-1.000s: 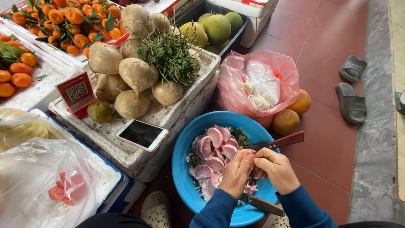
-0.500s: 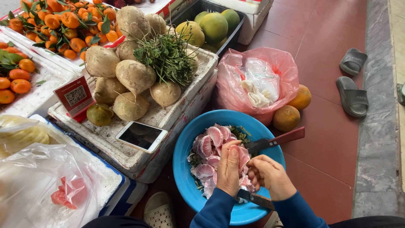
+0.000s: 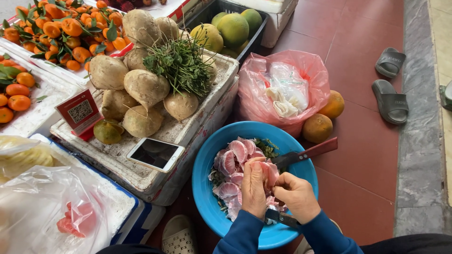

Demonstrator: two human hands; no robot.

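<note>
L hand [image 3: 253,188] now cradles a pink pomelo segment [image 3: 267,170] over the blue basin [image 3: 207,162], fingers curled round it, while R hand [image 3: 296,196], shifted closer, stays clenched on a dark knife handle [image 3: 281,218], suggesting peeling's underway.

One view only, worn on my head, looking steeply down and a bit forward over my lap. Close range: my left hand [image 3: 253,188] and right hand [image 3: 296,197] sit at bottom centre over the blue basin [image 3: 207,164]. Foam crate of tubers [image 3: 141,89] fills upper left, red tile floor [image 3: 358,155] and grey slippers [image 3: 391,84] right. No second view to overlap.
</note>
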